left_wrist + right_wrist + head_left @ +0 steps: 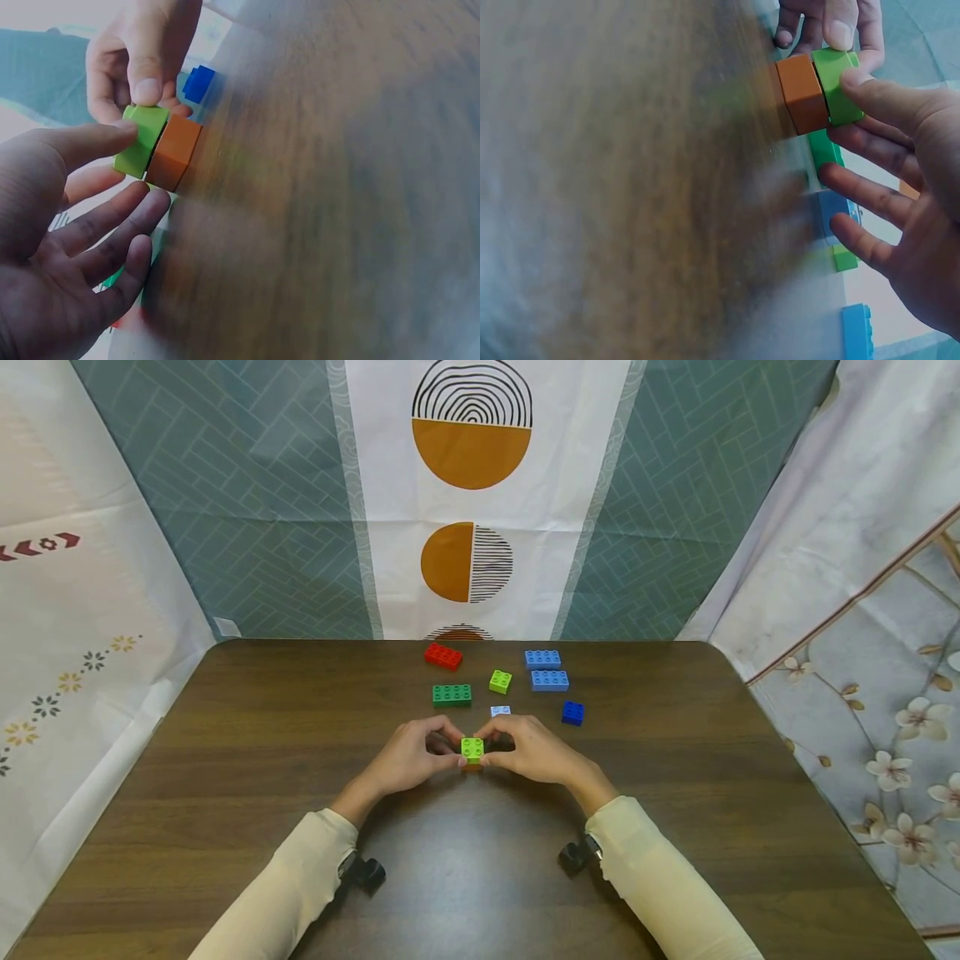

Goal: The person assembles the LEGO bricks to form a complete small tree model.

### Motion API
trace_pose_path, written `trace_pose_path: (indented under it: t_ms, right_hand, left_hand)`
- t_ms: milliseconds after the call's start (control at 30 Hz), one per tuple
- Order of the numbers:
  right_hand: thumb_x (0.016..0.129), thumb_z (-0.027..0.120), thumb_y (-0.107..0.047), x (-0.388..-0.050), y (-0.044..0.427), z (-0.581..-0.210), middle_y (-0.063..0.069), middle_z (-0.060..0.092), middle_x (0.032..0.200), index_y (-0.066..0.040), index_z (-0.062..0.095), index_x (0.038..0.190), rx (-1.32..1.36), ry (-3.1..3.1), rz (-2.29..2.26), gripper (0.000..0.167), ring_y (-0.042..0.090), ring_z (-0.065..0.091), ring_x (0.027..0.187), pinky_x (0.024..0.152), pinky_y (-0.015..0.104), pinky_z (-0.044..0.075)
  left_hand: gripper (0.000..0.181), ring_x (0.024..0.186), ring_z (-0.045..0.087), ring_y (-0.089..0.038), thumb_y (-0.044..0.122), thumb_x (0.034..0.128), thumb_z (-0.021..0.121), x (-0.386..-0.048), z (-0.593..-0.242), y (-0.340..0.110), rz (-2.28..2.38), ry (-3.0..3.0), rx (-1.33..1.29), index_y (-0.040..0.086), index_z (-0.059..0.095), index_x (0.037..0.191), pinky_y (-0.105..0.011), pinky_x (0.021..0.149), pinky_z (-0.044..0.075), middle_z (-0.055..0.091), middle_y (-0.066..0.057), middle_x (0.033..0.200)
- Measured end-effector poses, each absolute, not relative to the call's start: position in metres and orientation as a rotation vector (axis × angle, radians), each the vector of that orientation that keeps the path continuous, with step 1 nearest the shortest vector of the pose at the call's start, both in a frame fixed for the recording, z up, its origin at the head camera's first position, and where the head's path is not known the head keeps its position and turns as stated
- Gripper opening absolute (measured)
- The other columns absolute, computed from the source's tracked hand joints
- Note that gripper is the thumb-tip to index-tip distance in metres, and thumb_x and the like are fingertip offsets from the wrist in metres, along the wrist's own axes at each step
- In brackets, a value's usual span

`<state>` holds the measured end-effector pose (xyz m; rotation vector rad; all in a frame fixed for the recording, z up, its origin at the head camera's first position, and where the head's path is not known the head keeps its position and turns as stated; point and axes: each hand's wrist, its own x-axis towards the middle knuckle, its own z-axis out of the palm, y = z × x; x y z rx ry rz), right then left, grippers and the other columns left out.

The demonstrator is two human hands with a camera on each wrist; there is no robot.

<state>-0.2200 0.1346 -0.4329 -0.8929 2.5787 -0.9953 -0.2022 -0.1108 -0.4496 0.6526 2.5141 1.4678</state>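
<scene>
A lime green toy brick (472,749) sits over an orange brick (177,150) that stands on the wooden table. Thumb and fingertip of my left hand (411,756) pinch the lime brick from one side. From the opposite side my right hand (538,750) pinches the same brick. A thin dark line runs between the two bricks in both wrist views; whether they are fully pressed together I cannot tell. The other fingers of each hand spread loosely near the orange brick. In the head view most of the orange brick is hidden beneath the lime one.
Beyond the hands lie a red brick (443,656), a dark green brick (452,695), a second lime brick (500,682), a pale blue brick (500,711), two mid-blue bricks (550,681) and a small dark blue brick (572,713). Curtains hang behind the brown table (465,877).
</scene>
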Motion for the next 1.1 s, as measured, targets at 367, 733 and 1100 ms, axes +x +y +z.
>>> trace_pose_path:
  t_ms: [367,733,1100]
  right_hand:
    - [0.093,0.078,-0.028,-0.217,0.129,-0.433,-0.002,0.072,0.107,-0.023,0.071,0.12,-0.931,2.64,-0.888,0.029,0.019,0.062,0.096,0.08,0.03,0.05]
    - [0.092,0.079,-0.027,-0.22,0.134,-0.432,-0.003,0.072,0.113,-0.019,0.07,0.122,-0.94,2.619,-0.893,0.031,0.016,0.063,0.102,0.088,0.033,0.055]
    - [0.093,0.078,-0.026,-0.232,0.147,-0.419,0.004,0.073,0.122,-0.01,0.067,0.129,-0.88,2.55,-1.025,0.041,0.022,0.068,0.109,0.095,0.043,0.058]
  left_hand:
    - [0.02,0.094,0.077,-0.02,0.014,0.0871,0.083,-0.199,-0.448,-0.114,1.431,2.535,0.647,0.016,0.07,0.103,-0.029,0.075,0.062,0.076,-0.007,0.111]
    - [0.023,0.094,0.076,-0.018,0.015,0.0875,0.082,-0.201,-0.448,-0.111,1.408,2.539,0.672,0.016,0.068,0.106,-0.03,0.078,0.062,0.075,-0.005,0.11]
    - [0.024,0.093,0.076,-0.017,0.016,0.0875,0.082,-0.202,-0.448,-0.11,1.399,2.536,0.669,0.015,0.068,0.108,-0.026,0.074,0.06,0.075,-0.005,0.111]
